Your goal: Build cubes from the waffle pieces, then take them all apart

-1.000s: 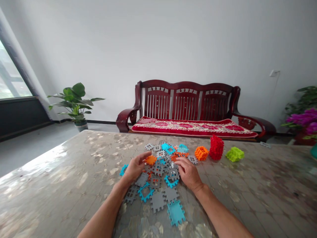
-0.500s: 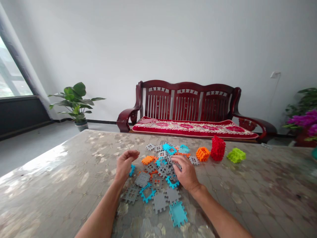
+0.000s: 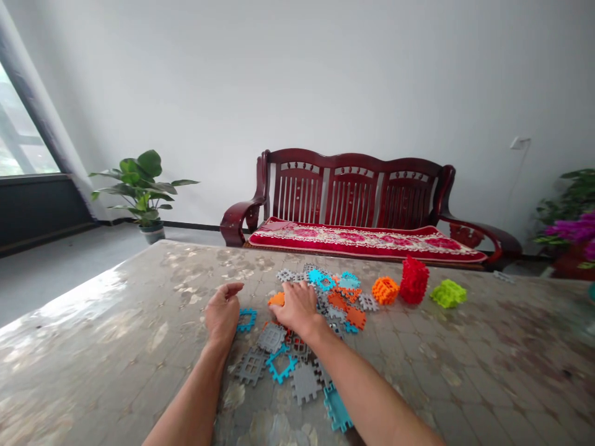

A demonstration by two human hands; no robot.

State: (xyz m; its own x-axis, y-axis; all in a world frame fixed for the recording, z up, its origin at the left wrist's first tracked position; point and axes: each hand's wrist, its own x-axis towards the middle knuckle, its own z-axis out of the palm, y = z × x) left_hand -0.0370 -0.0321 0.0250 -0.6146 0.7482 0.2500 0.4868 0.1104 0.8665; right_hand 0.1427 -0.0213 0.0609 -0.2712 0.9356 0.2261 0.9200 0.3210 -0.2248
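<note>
Notched gray, blue, orange tiles (image 3: 305, 382) lie heaped.

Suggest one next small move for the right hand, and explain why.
Perhaps the right hand should lift the orange piece: it covers part of that piece, while the left hand, beside the blue frame, shows nothing in its grasp.

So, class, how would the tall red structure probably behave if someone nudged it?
The red structure would probably tip more readily than the low green structure, since it stands taller than wide. It seems unlikely to roll freely, given its bumpy surface. It may slide somewhat, because the table looks glossy.
</note>
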